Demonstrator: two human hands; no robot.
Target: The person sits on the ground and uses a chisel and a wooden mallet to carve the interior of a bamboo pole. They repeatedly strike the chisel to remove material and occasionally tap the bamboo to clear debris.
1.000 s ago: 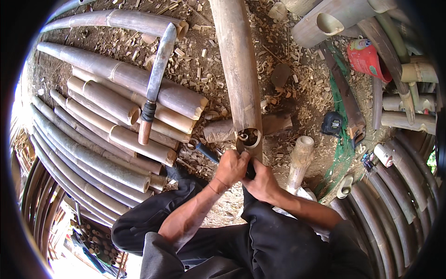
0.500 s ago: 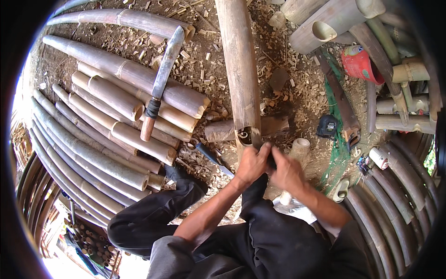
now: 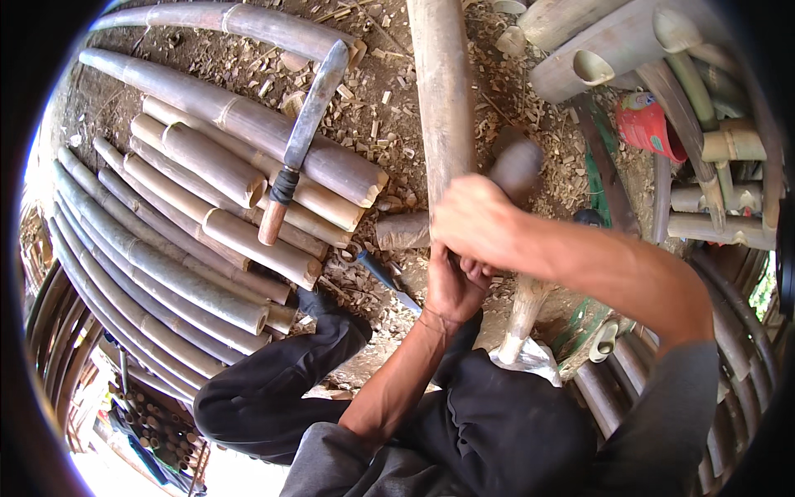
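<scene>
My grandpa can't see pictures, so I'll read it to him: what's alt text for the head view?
A person's blurred right hand is close to the left hand by a long bamboo pole; what they grip is hidden. To the left, a big knife lies across other bamboo poles, with pale chips scattered about.

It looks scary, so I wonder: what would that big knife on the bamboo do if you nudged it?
The big knife might slide or tip, as it lies across rounded bamboo poles. Its long metal-looking blade is probably stiff. The dark wrapping by its wooden handle may make it less slippery to grip.
</scene>
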